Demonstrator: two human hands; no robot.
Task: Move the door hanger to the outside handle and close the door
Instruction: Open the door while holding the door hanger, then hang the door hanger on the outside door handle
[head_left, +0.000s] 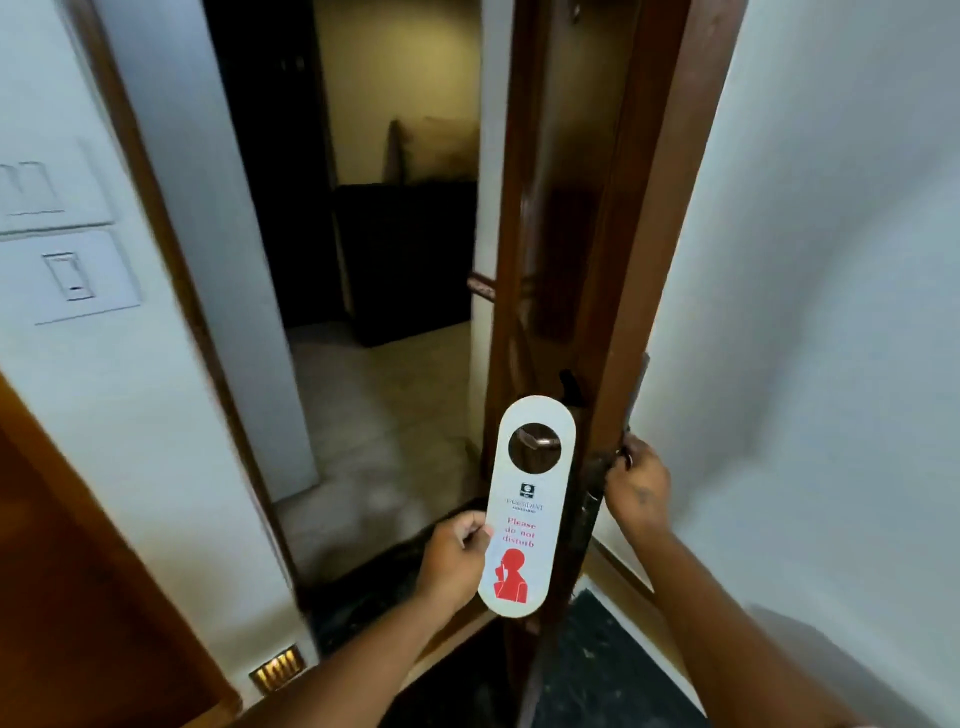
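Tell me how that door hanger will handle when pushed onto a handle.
The hanger looks stiff: pinched at one edge by the left hand, it stays flat and upright. Probably light, since fingertips suffice. Its smooth face may be slippery.

door hanger (524, 519), red "Please do not disturb"

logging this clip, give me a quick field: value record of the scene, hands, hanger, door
door: open, seen nearly edge-on
door hanger: white, red "Please do not disturb" print, held upright in front of the door edge
hanger hole: a handle shows through it, hanger not yet hung
left hand: pinching the hanger's left edge
right hand: gripping the handle on the door's right side
doorway: dim room beyond
wall switches: left wall
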